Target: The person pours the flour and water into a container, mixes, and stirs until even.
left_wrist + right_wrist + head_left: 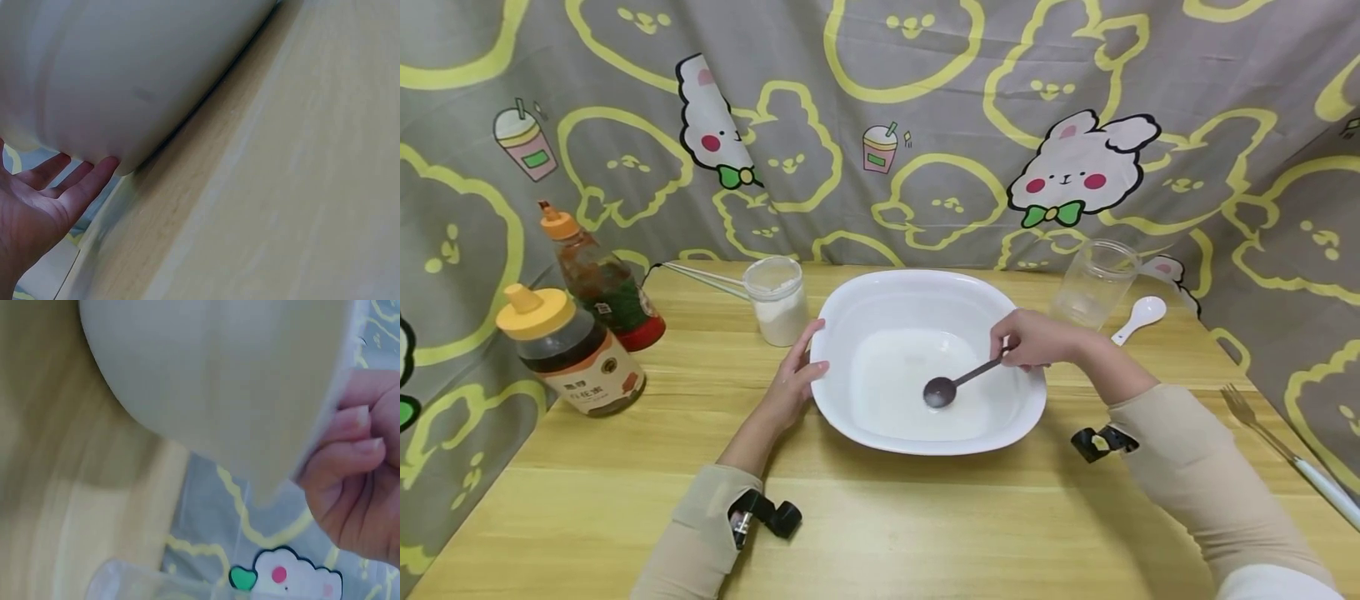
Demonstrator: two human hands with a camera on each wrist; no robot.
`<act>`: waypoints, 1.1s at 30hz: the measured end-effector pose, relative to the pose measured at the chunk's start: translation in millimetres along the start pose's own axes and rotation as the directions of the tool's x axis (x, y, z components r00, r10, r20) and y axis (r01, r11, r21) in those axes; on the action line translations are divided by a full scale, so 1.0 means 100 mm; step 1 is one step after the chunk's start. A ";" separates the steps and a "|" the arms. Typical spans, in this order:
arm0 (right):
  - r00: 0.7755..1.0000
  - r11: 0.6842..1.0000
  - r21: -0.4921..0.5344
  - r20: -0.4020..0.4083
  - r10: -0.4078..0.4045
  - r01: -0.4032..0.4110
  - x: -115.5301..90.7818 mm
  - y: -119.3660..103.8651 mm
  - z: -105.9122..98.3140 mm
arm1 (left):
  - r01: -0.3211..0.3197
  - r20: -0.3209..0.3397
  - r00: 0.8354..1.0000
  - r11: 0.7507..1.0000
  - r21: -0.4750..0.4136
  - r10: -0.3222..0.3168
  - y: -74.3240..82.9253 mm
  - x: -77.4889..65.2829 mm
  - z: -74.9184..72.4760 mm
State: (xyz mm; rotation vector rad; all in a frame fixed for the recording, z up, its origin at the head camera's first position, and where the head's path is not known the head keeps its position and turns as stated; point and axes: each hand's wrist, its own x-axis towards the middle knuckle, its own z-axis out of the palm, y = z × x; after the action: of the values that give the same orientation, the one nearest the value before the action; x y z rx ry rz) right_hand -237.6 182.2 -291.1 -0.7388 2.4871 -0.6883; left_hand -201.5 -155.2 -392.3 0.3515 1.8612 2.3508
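Beige sleeves [1195, 467] nearest | white-filled jar [780, 322], clear jar [1093, 285] flank basin [837, 367] | I see white liquid [887, 392] inside | left hand [792, 385], fingers extended, touches basin; right hand [1036, 336] grips spoon [940, 392]

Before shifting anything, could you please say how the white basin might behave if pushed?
The white basin seems stiff, its walls holding their shape; being wide, it probably won't tip easily. What looks like milky liquid inside could slosh.
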 end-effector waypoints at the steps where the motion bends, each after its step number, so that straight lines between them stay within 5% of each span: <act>1: 0.999 1.000 -0.018 -0.031 0.020 -0.020 -0.02 0.01 -0.02 | -0.001 0.002 1.000 1.000 0.001 0.001 0.00 0.00 0.00; 7: 0.979 0.993 -0.025 -0.169 0.110 -0.116 0.10 0.02 0.04 | -0.004 0.007 1.000 1.000 0.002 0.004 -0.01 0.00 -0.02; 14: 0.994 0.989 0.141 -0.090 0.063 -0.050 0.19 0.00 0.19 | 0.003 0.006 1.000 1.000 0.003 -0.003 -0.01 -0.01 -0.01; 19: 0.997 0.995 0.074 -0.048 0.065 -0.061 0.06 -0.01 0.09 | -0.005 0.013 1.000 1.000 0.011 0.005 0.00 0.00 -0.01; 26: 0.982 0.985 -0.095 -0.139 0.130 -0.144 -0.02 0.01 -0.09 | -0.007 0.014 1.000 1.000 0.015 0.007 0.00 0.01 -0.01; 33: 0.978 0.993 0.050 -0.174 0.115 -0.107 0.24 0.02 0.10 | -0.001 0.000 1.000 1.000 0.009 0.001 0.00 0.01 0.00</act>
State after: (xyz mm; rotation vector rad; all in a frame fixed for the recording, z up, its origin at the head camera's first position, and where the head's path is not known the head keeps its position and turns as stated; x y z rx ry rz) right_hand -250.3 166.1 -306.6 -0.5398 2.6425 -0.7919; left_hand -202.1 -154.9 -392.6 0.3541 1.8731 2.3438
